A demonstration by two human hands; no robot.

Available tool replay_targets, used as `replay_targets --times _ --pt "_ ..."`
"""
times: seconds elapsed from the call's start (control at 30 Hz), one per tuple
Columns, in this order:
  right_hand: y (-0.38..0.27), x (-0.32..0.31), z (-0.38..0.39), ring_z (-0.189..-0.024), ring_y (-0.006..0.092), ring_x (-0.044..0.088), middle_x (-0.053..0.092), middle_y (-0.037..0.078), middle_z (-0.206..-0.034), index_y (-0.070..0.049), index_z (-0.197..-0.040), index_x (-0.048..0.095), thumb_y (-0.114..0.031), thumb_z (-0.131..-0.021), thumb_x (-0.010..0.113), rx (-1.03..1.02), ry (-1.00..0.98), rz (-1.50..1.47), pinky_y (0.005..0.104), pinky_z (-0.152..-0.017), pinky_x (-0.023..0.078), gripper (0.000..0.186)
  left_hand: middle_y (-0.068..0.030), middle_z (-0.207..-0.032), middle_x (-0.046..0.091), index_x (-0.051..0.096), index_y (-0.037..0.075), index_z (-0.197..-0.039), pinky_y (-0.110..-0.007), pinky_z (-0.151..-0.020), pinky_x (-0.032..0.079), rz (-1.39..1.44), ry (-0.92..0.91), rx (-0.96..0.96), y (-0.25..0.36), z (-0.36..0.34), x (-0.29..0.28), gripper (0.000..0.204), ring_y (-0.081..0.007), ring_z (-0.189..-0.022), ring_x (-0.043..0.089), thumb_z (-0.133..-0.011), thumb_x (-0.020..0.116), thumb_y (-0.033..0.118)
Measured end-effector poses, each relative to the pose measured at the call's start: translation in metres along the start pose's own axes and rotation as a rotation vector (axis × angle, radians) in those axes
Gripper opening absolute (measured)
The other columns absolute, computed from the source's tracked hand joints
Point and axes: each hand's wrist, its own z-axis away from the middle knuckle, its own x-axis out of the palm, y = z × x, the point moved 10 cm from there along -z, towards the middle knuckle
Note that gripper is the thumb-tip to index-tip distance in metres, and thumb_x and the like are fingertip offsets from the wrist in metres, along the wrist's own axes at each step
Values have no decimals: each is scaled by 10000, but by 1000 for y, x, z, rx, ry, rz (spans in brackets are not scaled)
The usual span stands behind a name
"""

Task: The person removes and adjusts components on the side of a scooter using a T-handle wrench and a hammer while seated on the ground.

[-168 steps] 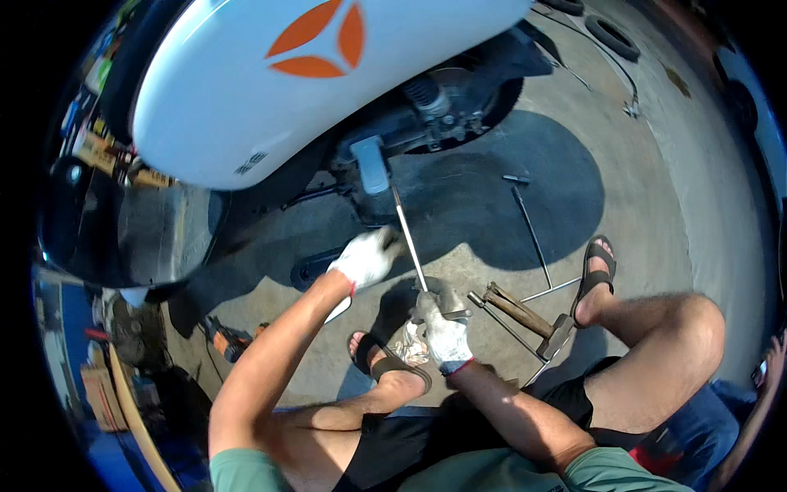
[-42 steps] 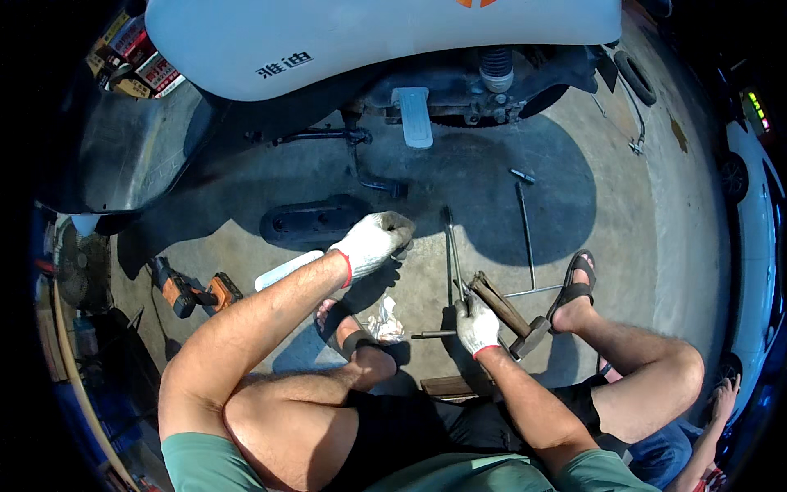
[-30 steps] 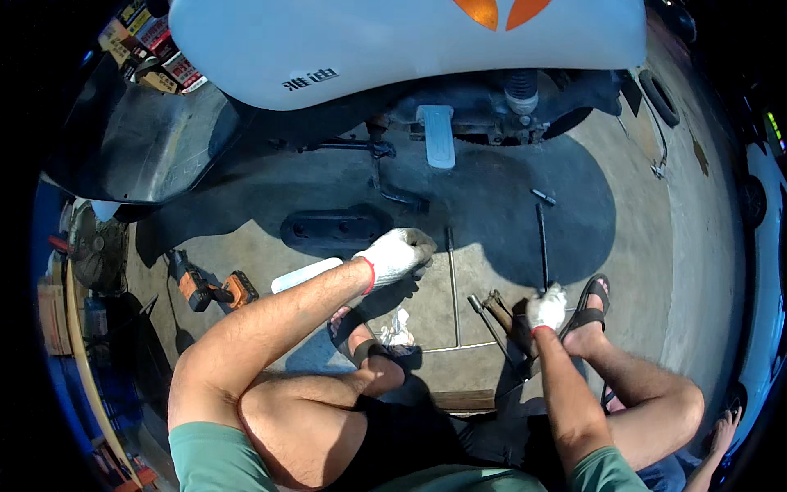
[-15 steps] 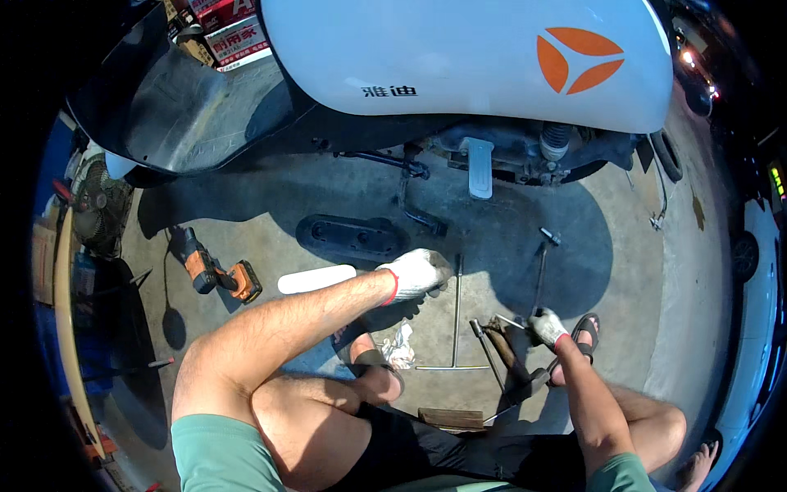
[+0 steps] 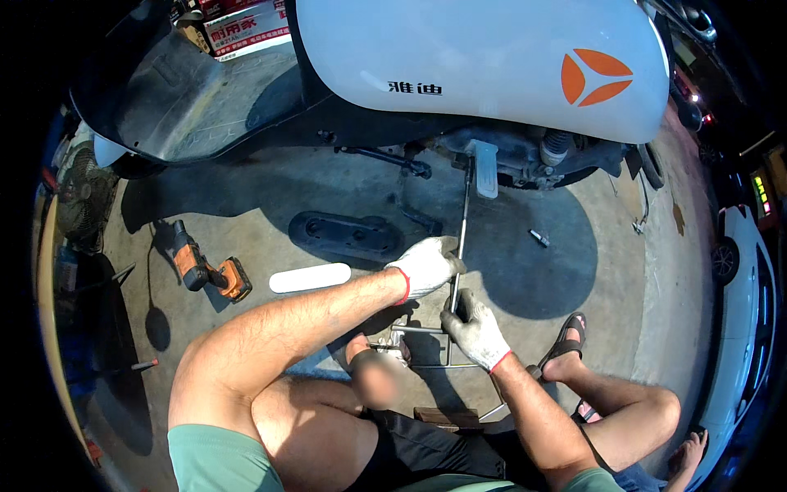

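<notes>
Both hands wear white work gloves with dark, dirtied fingertips. My left hand (image 5: 430,266) is closed round the long shaft of a T-handle wrench (image 5: 465,217). My right hand (image 5: 477,332) grips the same wrench lower down, where the crossbar meets the shaft. The far end of the shaft reaches the underside of a white scooter (image 5: 492,66), beside its grey footrest (image 5: 486,170). Whether the tip sits on a fastener cannot be made out. Another T-handle wrench lies on the floor below my hands, its crossbar (image 5: 434,366) partly visible.
On the floor lie a black oval cover (image 5: 348,236), a white rounded strip (image 5: 310,277), an orange-and-black cordless power tool (image 5: 205,266) and a small metal socket-like piece (image 5: 539,238). A wooden block (image 5: 447,416) is near my legs. A fan (image 5: 86,193) stands left; a white car (image 5: 742,287), right.
My right hand has moved left, bringing its T-handle wrench from the right over to the scooter's underside. My left hand has taken hold of that wrench's shaft.
</notes>
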Motion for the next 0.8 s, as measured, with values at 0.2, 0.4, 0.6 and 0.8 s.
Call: replay_targets --times 0.2,0.4,0.6,0.8 --pt "7 -3 -4 -712 266 626 612 160 -753 -21 -969 539 -153 -849 618 34 -32 -47 382 -681 497 195 -146 -1010 662 473 -81 -1332 -296 -728 486 18 4 20 3 1 1 615 -179 -822 594 -837 661 232" --pt "9 -8 -6 -647 162 556 575 90 -707 -2 -917 525 -140 -853 638 -104 80 48 332 -605 470 189 -81 -908 658 468 -54 -1353 -277 -634 481 -11 90 126 5 -3 0 599 -117 -707 568 -858 669 217" --pt "-5 -13 -7 -724 330 645 624 208 -773 1 -963 544 -179 -851 661 -124 138 235 412 -673 498 243 -191 -1131 632 454 -63 -1360 -329 -899 465 -13 42 56 5 0 1 597 -245 -1039 596 -866 613 233" --pt "-26 -26 -1 -688 356 651 635 214 -773 4 -986 566 -168 -890 623 -105 119 190 417 -634 503 205 -76 -868 638 631 -20 -1078 -289 -730 475 15 -244 59 1 10 12 324 -126 -777 565 -927 535 250"
